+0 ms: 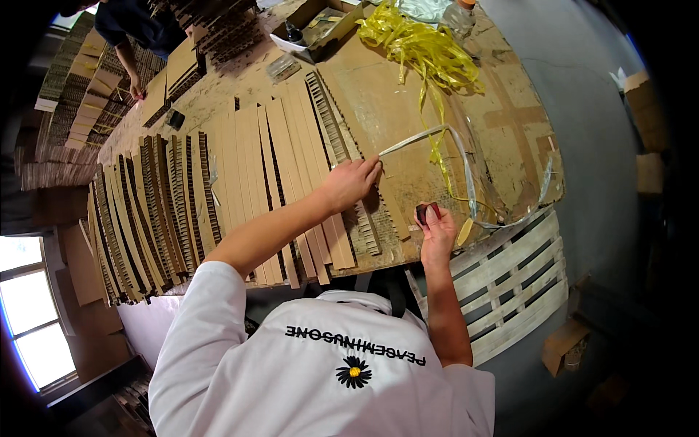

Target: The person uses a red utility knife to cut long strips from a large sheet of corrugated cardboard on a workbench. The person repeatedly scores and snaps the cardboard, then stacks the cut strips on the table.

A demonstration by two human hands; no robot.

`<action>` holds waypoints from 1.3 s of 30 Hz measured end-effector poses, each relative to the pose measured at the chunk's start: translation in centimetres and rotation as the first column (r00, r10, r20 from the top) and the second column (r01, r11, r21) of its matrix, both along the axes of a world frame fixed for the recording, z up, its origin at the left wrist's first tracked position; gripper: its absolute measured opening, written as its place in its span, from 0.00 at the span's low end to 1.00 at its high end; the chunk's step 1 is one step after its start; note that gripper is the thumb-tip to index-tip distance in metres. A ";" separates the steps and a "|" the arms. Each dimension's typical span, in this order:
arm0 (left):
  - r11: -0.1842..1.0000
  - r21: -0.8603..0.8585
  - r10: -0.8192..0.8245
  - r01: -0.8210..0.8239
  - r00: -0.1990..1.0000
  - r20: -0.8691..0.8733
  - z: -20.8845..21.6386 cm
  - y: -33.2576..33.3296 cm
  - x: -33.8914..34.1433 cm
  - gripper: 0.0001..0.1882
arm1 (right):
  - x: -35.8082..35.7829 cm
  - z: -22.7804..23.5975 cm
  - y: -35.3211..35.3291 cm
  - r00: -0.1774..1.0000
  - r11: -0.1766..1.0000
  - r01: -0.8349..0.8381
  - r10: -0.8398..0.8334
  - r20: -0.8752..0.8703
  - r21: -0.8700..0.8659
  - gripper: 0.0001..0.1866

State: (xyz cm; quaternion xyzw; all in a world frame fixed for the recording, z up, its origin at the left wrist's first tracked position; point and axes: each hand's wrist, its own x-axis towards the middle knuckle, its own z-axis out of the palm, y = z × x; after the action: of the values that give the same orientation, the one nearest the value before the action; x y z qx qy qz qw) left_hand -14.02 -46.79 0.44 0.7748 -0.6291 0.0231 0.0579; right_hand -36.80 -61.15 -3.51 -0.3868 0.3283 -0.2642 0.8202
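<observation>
My left hand [352,182] reaches over the cardboard-covered table [378,109] and pinches one end of a whitish plastic strap [444,130]. The strap arcs right and curves back down toward the table's near edge. My right hand [435,229] is at that near edge, closed round a small dark red object [424,212] whose kind I cannot tell. Just left of my left hand lies a fan of long cardboard honeycomb strips [291,160], some flat-faced, some showing their ribbed edges.
A tangle of yellow plastic strapping [422,47] lies at the far side, next to an open box [320,25]. Another person's hand [135,87] works on cardboard stacks [87,80] at far left. A wooden pallet [510,284] stands right of me.
</observation>
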 end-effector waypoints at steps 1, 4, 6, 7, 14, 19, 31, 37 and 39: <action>0.996 -0.087 -0.010 0.013 0.999 0.039 0.2 0.4 -0.2 0.17 | 0.1 0.1 0.3 1.000 1.000 -0.009 0.009 -0.010 -0.002 0.09; 0.985 0.167 -0.050 0.049 0.999 0.002 2.8 1.3 -0.8 0.15 | 0.6 0.0 0.5 0.999 0.999 -0.038 0.037 -0.036 -0.031 0.09; 0.947 0.304 -0.097 0.107 0.994 -0.047 2.8 1.6 -0.6 0.11 | 1.6 0.2 0.7 0.998 0.997 -0.056 0.054 -0.042 -0.049 0.09; 0.950 0.286 -0.108 0.124 0.992 -0.071 1.9 2.0 -0.3 0.09 | 2.4 0.4 0.9 0.997 0.996 -0.070 0.068 -0.040 -0.056 0.09; 0.951 0.287 -0.081 0.114 0.989 -0.126 1.0 1.5 0.0 0.06 | 5.3 0.6 1.6 0.994 0.991 -0.107 0.107 -0.014 -0.078 0.09; 0.984 0.164 -0.044 0.073 0.984 -0.172 1.0 4.0 -0.2 0.07 | 5.0 0.6 1.9 0.992 0.990 -0.127 0.125 -0.032 -0.067 0.09; 0.997 -0.040 0.064 -0.072 0.984 -0.164 1.3 0.1 1.3 0.20 | 4.3 -1.2 2.2 0.991 0.992 -0.124 0.124 -0.051 -0.015 0.09; 0.992 0.122 -0.013 0.014 1.000 -0.005 -0.6 -1.7 1.9 0.12 | 4.3 -1.3 2.2 0.993 0.993 -0.103 0.106 -0.060 0.056 0.09; 0.996 0.089 -0.015 0.020 0.998 -0.055 -0.2 -0.9 1.0 0.11 | 3.7 -1.6 1.8 0.995 0.995 -0.066 0.071 -0.067 0.071 0.10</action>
State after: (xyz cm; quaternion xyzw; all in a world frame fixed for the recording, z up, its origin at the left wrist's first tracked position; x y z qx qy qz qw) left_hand -12.99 -47.73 0.29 0.7713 -0.6346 -0.0268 0.0404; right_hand -33.05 -59.36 -5.08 -0.3782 0.3519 -0.2108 0.8299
